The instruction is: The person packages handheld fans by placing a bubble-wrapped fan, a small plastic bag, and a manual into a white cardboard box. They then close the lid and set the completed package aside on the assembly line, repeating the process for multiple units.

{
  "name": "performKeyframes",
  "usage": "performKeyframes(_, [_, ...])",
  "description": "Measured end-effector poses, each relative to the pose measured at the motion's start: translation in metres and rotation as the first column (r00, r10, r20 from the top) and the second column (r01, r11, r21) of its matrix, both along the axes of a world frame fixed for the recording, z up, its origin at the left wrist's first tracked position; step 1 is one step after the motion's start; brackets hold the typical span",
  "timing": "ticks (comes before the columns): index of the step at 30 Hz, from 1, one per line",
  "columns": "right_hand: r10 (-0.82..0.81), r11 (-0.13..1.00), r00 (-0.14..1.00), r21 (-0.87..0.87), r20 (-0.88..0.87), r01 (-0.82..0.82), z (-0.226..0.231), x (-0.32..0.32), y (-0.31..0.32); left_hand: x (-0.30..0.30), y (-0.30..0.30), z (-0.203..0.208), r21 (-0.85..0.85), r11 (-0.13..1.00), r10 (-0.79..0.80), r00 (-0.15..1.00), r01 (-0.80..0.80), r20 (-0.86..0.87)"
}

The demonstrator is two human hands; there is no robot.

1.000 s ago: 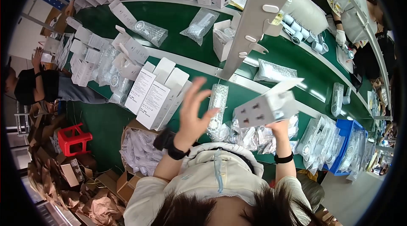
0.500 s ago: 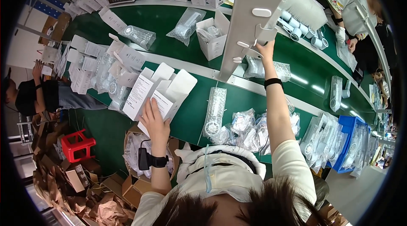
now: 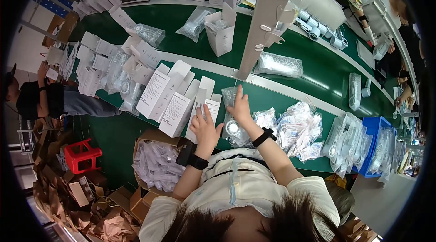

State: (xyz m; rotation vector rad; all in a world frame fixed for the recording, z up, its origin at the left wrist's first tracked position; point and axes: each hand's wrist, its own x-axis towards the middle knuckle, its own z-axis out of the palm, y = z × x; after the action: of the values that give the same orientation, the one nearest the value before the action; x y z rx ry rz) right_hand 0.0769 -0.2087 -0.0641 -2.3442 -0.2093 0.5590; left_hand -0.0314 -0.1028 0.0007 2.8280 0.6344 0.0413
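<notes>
bubble-wrap pouch (image 3: 232, 129) lies on the bench (image 3: 269, 96), long axis pointing forward, under the nearer, loosely spread right hand (image 3: 240, 108), grip unclear; the left hand (image 3: 206, 129), fingers apart, touches a white box (image 3: 214, 107) alongside.

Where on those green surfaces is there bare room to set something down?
On the far belt, there is bare green between the bubble-wrapped packet beside the metal post and the wrapped packet farther right. A narrow strip of the near bench shows between the metal rail and the small plastic bags. Left of the left hand, white boxes crowd the bench.
</notes>
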Motion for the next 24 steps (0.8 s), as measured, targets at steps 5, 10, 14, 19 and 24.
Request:
performKeyframes(5, [0.032, 0.974, 0.999, 0.225, -0.014, -0.028, -0.015, 0.008, -0.035, 0.024, 0.018, -0.009, -0.218, 0.976, -0.040, 0.990, 0.009, -0.136])
performKeyframes(10, [-0.133, 0.915, 0.991, 0.381, -0.016, 0.129, -0.019, 0.024, -0.068, 0.037, 0.012, -0.027, 0.062, 0.997, -0.044, 0.994, 0.051, -0.099])
performKeyframes(14, [-0.086, 0.940, 0.965, 0.300, -0.247, 0.160, 0.027, 0.062, -0.094, 0.041, 0.009, -0.013, -0.216, 0.976, -0.035, 0.996, 0.015, -0.086])
performKeyframes(19, [0.135, 0.955, 0.835, -0.295, 0.533, 0.034, 0.014, 0.133, -0.101, 0.039, 0.018, 0.029, -0.273, 0.951, -0.120, 0.988, 0.143, 0.098])
performKeyframes(24, [0.393, 0.781, 0.853, -0.614, 0.343, -0.113, -0.004, 0.186, -0.093, 0.043, 0.021, 0.039, -0.541, 0.756, -0.109, 0.887, 0.368, 0.450])
